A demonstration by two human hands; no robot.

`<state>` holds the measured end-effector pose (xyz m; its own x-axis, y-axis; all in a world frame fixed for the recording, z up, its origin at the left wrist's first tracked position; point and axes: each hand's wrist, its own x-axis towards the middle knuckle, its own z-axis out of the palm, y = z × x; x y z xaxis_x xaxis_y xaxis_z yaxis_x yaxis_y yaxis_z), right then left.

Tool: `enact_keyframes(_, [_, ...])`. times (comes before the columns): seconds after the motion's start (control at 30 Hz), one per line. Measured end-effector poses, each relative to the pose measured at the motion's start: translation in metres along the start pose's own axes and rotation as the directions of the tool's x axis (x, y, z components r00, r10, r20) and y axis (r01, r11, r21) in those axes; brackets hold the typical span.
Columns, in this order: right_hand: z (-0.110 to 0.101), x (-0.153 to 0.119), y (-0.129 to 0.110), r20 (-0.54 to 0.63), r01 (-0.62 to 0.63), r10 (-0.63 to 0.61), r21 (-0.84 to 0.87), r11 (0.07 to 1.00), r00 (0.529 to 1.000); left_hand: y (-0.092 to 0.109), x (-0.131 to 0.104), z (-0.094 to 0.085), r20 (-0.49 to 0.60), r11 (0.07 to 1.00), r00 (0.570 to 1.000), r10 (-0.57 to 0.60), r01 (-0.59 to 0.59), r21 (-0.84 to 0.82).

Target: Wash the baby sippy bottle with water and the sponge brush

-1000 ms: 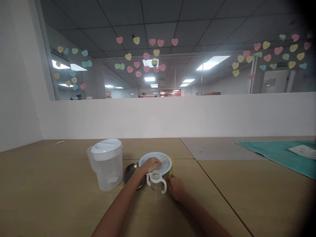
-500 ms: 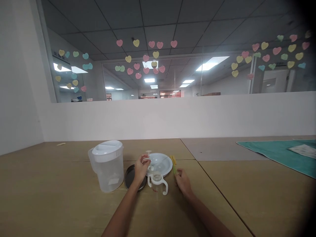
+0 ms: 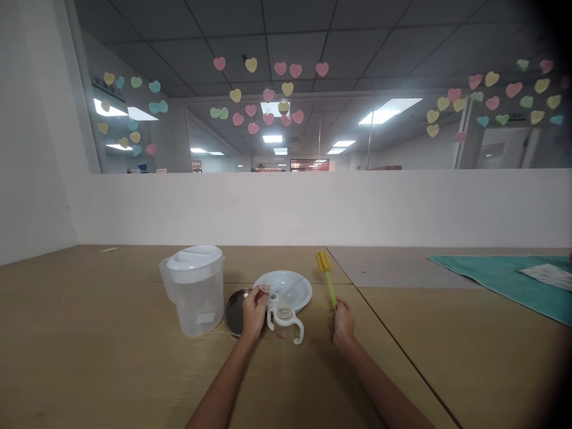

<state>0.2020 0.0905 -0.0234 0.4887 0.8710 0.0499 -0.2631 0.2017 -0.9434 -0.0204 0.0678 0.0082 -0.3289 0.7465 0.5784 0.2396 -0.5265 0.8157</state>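
My left hand [image 3: 254,311] is closed on a small translucent bottle nipple [image 3: 265,288], its round flange facing up above the fingers. A white bottle collar [image 3: 272,300] lies just right of these fingers. In front of the plate stands a clear baby bottle [image 3: 285,326] with a white two-handled holder, its mouth uncovered. My right hand [image 3: 344,322] grips the green handle of a sponge brush [image 3: 324,262], whose yellow sponge head points up and away from me. A white plate [image 3: 304,292] lies between my hands, behind the bottle.
A clear lidded plastic pitcher [image 3: 200,304] stands at the left. Between it and my left hand is a dark round metal pan [image 3: 233,316]. A teal cloth [image 3: 487,271] with a white patterned piece [image 3: 547,275] on it covers the far right of the table.
My right hand has raised the sponge brush from beside the plate and moved slightly right. My left hand has lowered a little and tilted the nipple, so its round flange shows.
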Motion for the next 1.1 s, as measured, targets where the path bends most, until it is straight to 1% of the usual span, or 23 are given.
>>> enact_keyframes(0.07, [-0.001, -0.005, -0.009, 0.001, 0.092, -0.092, -0.066, 0.994, 0.996, 0.001, -0.003, -0.001, 0.014, 1.0, 1.0, 0.018, -0.019, 0.024])
enact_keyframes(0.1, [-0.001, -0.009, -0.013, 0.025, 0.154, -0.152, -0.118, 0.981, 0.988, 0.002, -0.004, -0.001, 0.018, 0.999, 0.999, 0.029, -0.03, 0.043])
enact_keyframes(0.17, [-0.001, -0.018, -0.02, 0.114, 0.294, -0.276, -0.198, 0.935, 0.954, 0.004, -0.006, -0.001, 0.031, 0.993, 0.998, 0.051, -0.054, 0.1])
enact_keyframes(0.2, [0.0, -0.023, -0.023, 0.163, 0.346, -0.315, -0.224, 0.911, 0.935, 0.005, -0.006, -0.002, 0.039, 0.989, 0.997, 0.062, -0.067, 0.132])
enact_keyframes(0.27, [0.001, -0.032, -0.026, 0.256, 0.416, -0.356, -0.243, 0.876, 0.899, 0.007, -0.007, -0.002, 0.045, 0.981, 0.996, 0.078, -0.085, 0.177])
enact_keyframes(0.3, [0.002, -0.036, -0.027, 0.304, 0.455, -0.377, -0.247, 0.856, 0.875, 0.007, -0.008, -0.002, 0.04, 0.979, 0.996, 0.079, -0.086, 0.187])
enact_keyframes(0.37, [0.004, -0.041, -0.027, 0.399, 0.55, -0.434, -0.245, 0.798, 0.808, 0.008, -0.008, -0.002, 0.026, 0.98, 0.998, 0.065, -0.069, 0.188])
enact_keyframes(0.4, [0.004, -0.042, -0.027, 0.433, 0.593, -0.461, -0.242, 0.768, 0.774, 0.008, -0.007, -0.002, 0.022, 0.982, 0.998, 0.053, -0.056, 0.178])
enact_keyframes(0.43, [0.005, -0.041, -0.026, 0.448, 0.62, -0.48, -0.247, 0.745, 0.755, 0.008, -0.007, -0.002, 0.021, 0.985, 0.999, 0.039, -0.041, 0.165])
enact_keyframes(0.47, [0.005, -0.04, -0.026, 0.441, 0.628, -0.488, -0.266, 0.731, 0.754, 0.007, -0.006, -0.002, 0.022, 0.989, 1.0, 0.022, -0.025, 0.148])
enact_keyframes(0.53, [0.004, -0.035, -0.024, 0.376, 0.6, -0.482, -0.326, 0.731, 0.792, 0.005, -0.004, -0.003, 0.018, 0.994, 1.0, -0.013, 0.011, 0.112])
enact_keyframes(0.6, [0.002, -0.028, -0.023, 0.295, 0.543, -0.46, -0.36, 0.758, 0.837, 0.002, -0.002, -0.004, -0.014, 0.996, 0.999, -0.046, 0.047, 0.07])
enact_keyframes(0.67, [0.001, -0.023, -0.022, 0.266, 0.517, -0.448, -0.33, 0.79, 0.854, -0.001, 0.0, -0.004, -0.059, 0.997, 0.995, -0.08, 0.08, -0.004])
enact_keyframes(0.7, [0.0, -0.022, -0.022, 0.283, 0.523, -0.449, -0.301, 0.798, 0.848, -0.002, 0.001, -0.004, -0.074, 0.994, 0.992, -0.101, 0.096, -0.059])
enact_keyframes(0.73, [0.0, -0.023, -0.023, 0.32, 0.541, -0.456, -0.272, 0.795, 0.831, -0.003, 0.001, -0.004, -0.078, 0.986, 0.989, -0.124, 0.114, -0.12])
enact_keyframes(0.77, [0.0, -0.024, -0.024, 0.372, 0.572, -0.469, -0.247, 0.782, 0.801, -0.004, 0.002, -0.004, -0.075, 0.975, 0.986, -0.146, 0.131, -0.18])
enact_keyframes(0.83, [0.001, -0.027, -0.024, 0.479, 0.648, -0.497, -0.221, 0.729, 0.723, -0.004, 0.002, -0.003, -0.063, 0.949, 0.982, -0.179, 0.155, -0.274])
enact_keyframes(0.9, [0.002, -0.031, -0.024, 0.537, 0.707, -0.52, -0.225, 0.67, 0.664, -0.002, 0.002, -0.002, -0.075, 0.933, 0.978, -0.193, 0.16, -0.322])
enact_keyframes(0.97, [0.002, -0.033, -0.023, 0.552, 0.734, -0.532, -0.243, 0.634, 0.642, 0.0, 0.002, -0.002, -0.105, 0.927, 0.974, -0.199, 0.152, -0.343])
enact_keyframes(1.1, [0.001, -0.03, -0.022, 0.558, 0.739, -0.529, -0.255, 0.624, 0.639, 0.002, 0.002, -0.004, -0.139, 0.944, 0.978, -0.158, 0.108, -0.311])
